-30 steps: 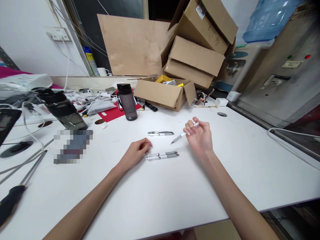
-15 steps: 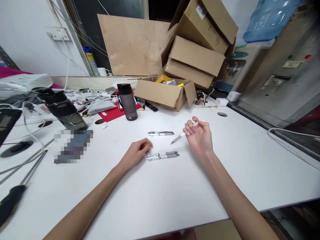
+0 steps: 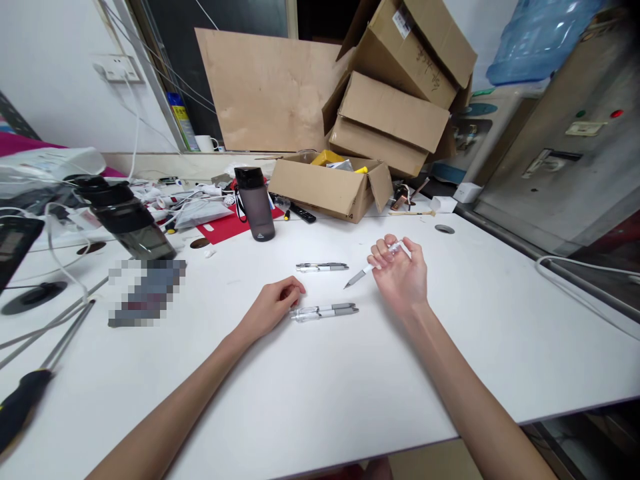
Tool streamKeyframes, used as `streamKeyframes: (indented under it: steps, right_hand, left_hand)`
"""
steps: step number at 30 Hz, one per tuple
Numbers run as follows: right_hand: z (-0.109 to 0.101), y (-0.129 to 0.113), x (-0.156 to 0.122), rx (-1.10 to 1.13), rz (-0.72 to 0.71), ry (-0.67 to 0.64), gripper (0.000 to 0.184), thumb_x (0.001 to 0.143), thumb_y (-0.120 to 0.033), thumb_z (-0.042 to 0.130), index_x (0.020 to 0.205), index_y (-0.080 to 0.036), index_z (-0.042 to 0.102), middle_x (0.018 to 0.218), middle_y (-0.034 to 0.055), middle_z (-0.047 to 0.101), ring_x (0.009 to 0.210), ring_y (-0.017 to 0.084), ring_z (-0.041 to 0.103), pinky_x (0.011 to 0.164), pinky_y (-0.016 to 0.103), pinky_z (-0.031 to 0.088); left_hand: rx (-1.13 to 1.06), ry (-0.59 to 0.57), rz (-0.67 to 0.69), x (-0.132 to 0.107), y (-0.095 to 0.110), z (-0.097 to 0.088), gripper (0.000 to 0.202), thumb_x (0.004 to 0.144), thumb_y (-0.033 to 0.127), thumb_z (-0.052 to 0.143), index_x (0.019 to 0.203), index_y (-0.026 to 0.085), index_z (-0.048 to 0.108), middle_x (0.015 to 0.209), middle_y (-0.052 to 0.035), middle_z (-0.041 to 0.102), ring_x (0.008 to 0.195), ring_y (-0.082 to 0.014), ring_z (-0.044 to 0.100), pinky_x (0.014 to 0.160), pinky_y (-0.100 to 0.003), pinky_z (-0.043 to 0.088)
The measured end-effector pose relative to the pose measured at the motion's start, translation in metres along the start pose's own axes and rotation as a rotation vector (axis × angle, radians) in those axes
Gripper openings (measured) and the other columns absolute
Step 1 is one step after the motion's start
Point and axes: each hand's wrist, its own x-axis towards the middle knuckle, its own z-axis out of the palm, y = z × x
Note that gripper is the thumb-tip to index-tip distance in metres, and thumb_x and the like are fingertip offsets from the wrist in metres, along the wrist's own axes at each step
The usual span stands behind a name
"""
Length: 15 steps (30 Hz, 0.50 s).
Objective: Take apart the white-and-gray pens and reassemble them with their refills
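My right hand (image 3: pixel 400 273) is raised over the white table, palm turned up, its curled fingers and thumb closed on a white-and-grey pen (image 3: pixel 367 271). The pen slants, grey tip down to the left and clear end up by the thumb. My left hand (image 3: pixel 273 303) rests on the table, loosely curled, with nothing visible in it. Right beside its fingers lie two pens (image 3: pixel 330 311), close together with clear ends to the left; whether the hand touches them I cannot tell. Farther back lie more such pens (image 3: pixel 323 267), side by side.
A dark water bottle (image 3: pixel 257 207) and an open cardboard box (image 3: pixel 320 187) stand at the back. To the left are another bottle (image 3: pixel 130 220), a pixelated flat object (image 3: pixel 147 293), cables and a screwdriver (image 3: pixel 25 403). A metal cabinet (image 3: pixel 560 160) borders the right side.
My right hand has shifted slightly to the right with the pen, and its thumb has lifted a little, showing more of the clear end. My left hand and the lying pens stay put.
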Motion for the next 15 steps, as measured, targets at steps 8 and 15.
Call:
streamKeyframes:
  steps: [8, 15]
  right_hand:
    - [-0.0012, 0.001, 0.0021, -0.021, -0.019, 0.008, 0.027, 0.099, -0.029, 0.043, 0.073, -0.022, 0.047, 0.067, -0.004, 0.025, 0.055, 0.013, 0.032, 0.052, 0.022, 0.041]
    - [-0.0014, 0.0024, 0.0027, -0.04, -0.015, -0.006, 0.02, 0.096, -0.022, 0.044, 0.077, -0.022, 0.05, 0.067, -0.0039, 0.027, 0.056, 0.013, 0.035, 0.055, 0.023, 0.042]
  left_hand:
    - [0.007, 0.002, 0.008, 0.0005, -0.0003, 0.0004, 0.023, 0.096, 0.03, 0.046, 0.097, 0.021, 0.067, 0.067, 0.0039, 0.059, 0.065, -0.0162, 0.051, 0.067, -0.026, 0.039]
    - [0.01, -0.002, -0.005, 0.0, 0.0005, 0.0003, 0.023, 0.096, 0.031, 0.046, 0.097, 0.021, 0.067, 0.068, 0.0036, 0.061, 0.065, -0.0158, 0.05, 0.066, -0.026, 0.039]
